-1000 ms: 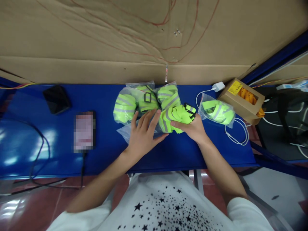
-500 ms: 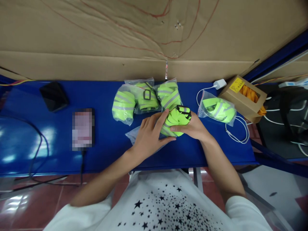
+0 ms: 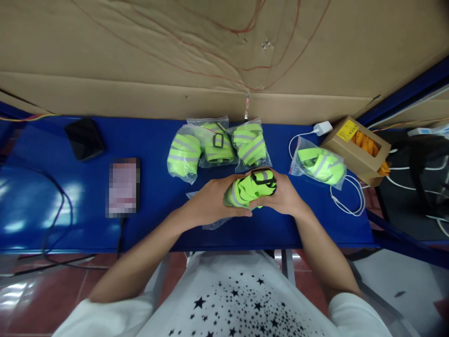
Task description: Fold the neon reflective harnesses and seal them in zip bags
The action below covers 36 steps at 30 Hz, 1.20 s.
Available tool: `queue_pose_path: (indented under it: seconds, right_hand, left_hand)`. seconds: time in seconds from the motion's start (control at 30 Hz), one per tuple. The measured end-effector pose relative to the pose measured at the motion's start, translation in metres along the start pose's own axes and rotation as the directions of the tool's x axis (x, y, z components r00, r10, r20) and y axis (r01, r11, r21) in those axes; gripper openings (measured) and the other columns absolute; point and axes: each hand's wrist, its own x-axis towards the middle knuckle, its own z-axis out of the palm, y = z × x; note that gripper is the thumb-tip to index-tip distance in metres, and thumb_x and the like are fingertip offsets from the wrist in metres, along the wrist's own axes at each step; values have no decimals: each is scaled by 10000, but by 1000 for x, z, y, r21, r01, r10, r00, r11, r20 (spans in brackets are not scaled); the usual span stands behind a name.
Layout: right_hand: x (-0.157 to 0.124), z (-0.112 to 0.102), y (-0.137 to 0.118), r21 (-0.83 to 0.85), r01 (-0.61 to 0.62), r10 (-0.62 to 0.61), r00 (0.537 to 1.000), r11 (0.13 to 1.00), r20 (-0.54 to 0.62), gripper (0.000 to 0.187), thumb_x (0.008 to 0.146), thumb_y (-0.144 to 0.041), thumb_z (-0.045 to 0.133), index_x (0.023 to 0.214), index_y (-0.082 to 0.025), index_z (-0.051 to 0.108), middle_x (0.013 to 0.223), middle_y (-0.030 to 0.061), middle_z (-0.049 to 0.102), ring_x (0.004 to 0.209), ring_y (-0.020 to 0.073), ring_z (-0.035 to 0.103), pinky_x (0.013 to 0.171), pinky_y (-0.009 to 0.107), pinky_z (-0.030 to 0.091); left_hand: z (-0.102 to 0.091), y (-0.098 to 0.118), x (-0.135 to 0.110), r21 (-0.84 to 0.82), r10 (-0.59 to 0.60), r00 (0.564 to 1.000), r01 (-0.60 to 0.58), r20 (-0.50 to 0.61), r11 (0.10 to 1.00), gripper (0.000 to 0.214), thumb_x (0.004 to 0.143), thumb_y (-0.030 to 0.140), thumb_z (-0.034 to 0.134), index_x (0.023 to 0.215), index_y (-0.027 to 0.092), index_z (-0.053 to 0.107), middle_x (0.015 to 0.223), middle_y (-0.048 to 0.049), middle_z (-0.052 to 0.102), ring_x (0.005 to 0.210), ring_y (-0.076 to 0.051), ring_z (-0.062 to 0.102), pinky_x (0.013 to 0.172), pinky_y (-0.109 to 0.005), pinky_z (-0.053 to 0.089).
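Closest, along the bottom of the frame, is a white shirt [image 3: 242,299] printed with dark stars. Above it, around the middle of the frame, both hands hold a bright yellow-green strap bundle [image 3: 243,192] with grey bands, clear of the table's front edge. The left hand [image 3: 212,201] curves round its left side, thumb in front; the right hand [image 3: 286,194] grips its right side, thumb across the front. Most of the other fingertips are hidden behind the bundle. A black buckle [image 3: 263,177] sits on its top. Clear plastic [image 3: 216,224] shows below the left hand; it seems to wrap the bundle's lower left, though that part is hard to make out.

On the blue table [image 3: 161,229], a blurred-out device [image 3: 123,187] lies at centre left and a coiled white cable [image 3: 361,206] at centre right. Just above the coil is a bagged strap [image 3: 321,165]. Beyond the hands, three similar bags [image 3: 250,145] stand close together. Farther still are an open-windowed carton [image 3: 338,140] at right, a black box [image 3: 84,139] at upper left, and a cardboard panel [image 3: 157,51] across the top.
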Motion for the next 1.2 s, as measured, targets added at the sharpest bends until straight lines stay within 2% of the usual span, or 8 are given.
queue_pose_path:
  seconds: [0.17,0.3,0.57,0.7,0.8,1.0,1.1,1.2]
  right_hand:
    - [2,9,2,-247,206,-249,956,947,-157,613,612,-701,880,925,-218,669,874,44,717,807,222,673,788,357,550]
    - [-2,11,2,-284,115,-181,958,952,-221,680,580,-756,861,939,-222,642,809,17,695,699,184,645,608,282,506]
    - [-1,19,2,-438,90,-235,928,894,-289,633,610,-782,830,821,-235,590,688,13,669,631,183,637,605,297,473]
    - [-1,29,-3,-407,7,-157,928,914,-338,595,683,-757,801,870,-237,579,755,25,700,668,192,667,579,290,443]
    - [-2,30,-7,-336,-20,-108,928,942,-357,542,743,-704,789,915,-234,580,798,28,710,702,193,674,597,291,467]
    - [-3,11,-6,-152,97,-122,978,984,-167,482,904,-480,738,1300,-248,593,1104,67,719,898,190,687,780,324,573]
    - [-3,3,-1,-11,131,-131,976,991,-172,455,903,-403,762,1317,-268,629,1090,46,704,915,169,676,840,331,586]
    - [-4,0,0,112,113,-89,975,987,-203,451,849,-392,820,1261,-272,681,1009,20,704,894,156,673,836,318,596]
  left_hand:
    - [13,6,-5,-23,2,990,-5,-143,1000,737,757,521,863,1361,209,575,1239,-104,743,1092,-304,733,931,-426,575]
    - [22,10,-6,-56,-52,995,48,-82,997,732,733,559,868,1305,203,581,1128,-90,770,1005,-324,751,824,-427,583]
    - [27,-4,1,-264,-60,998,65,26,962,720,660,593,902,1212,225,622,1071,-53,788,980,-317,754,778,-398,578]
    - [29,-5,4,-337,-74,997,71,4,939,737,678,558,902,1273,231,616,1061,-47,788,995,-313,753,817,-404,591]
    - [36,-1,7,-282,-121,982,77,-142,956,883,638,501,938,1394,267,545,1155,-56,768,1072,-329,737,882,-433,594]
    - [35,-8,7,-525,-165,929,-36,-330,850,978,620,426,965,1439,229,467,1332,-133,681,1197,-320,690,989,-444,585]
    - [24,-16,1,-708,-151,977,1,-148,706,1012,631,457,959,1482,239,458,1397,-163,656,1269,-348,660,1022,-471,579]
    - [14,-23,-1,-791,-113,992,112,54,602,905,631,522,946,1414,232,597,1323,-169,712,1208,-374,697,1024,-513,577]
